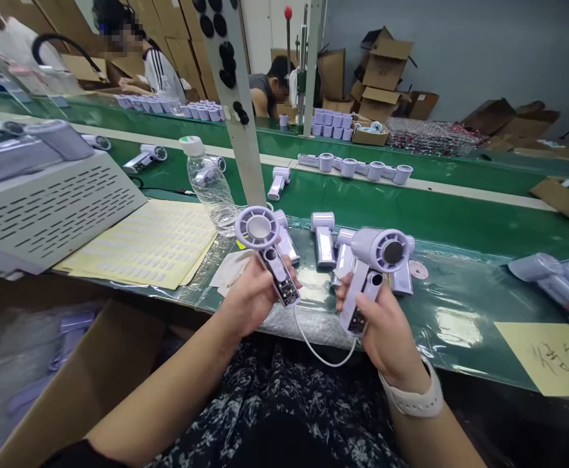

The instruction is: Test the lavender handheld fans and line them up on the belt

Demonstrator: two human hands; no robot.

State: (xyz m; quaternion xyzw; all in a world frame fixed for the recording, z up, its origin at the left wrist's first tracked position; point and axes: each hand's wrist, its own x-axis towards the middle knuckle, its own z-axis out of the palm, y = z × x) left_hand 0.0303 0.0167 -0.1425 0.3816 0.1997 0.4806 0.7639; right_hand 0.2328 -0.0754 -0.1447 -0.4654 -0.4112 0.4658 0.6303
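My left hand (pixel 248 296) is closed round the handle of a lilac handheld fan (pixel 261 242), its round head up and facing me. My right hand (pixel 384 325) grips a second lilac fan (pixel 375 260) by the handle, its head turned to the right. A white cable (pixel 321 351) loops between the two handles, below my hands. Both fans are held just above the near edge of the green workbench (pixel 460 286). Several more lilac fans (pixel 324 237) lie on the bench right behind my hands.
A clear water bottle (pixel 210 185) stands beside yellow label sheets (pixel 151 244) and a grey perforated machine (pixel 45 201) on the left. An open carton (pixel 84 377) sits at lower left. More fans (pixel 552 273) and a yellow note (pixel 552 357) are at right. Other people work beyond the conveyor (pixel 362 195).
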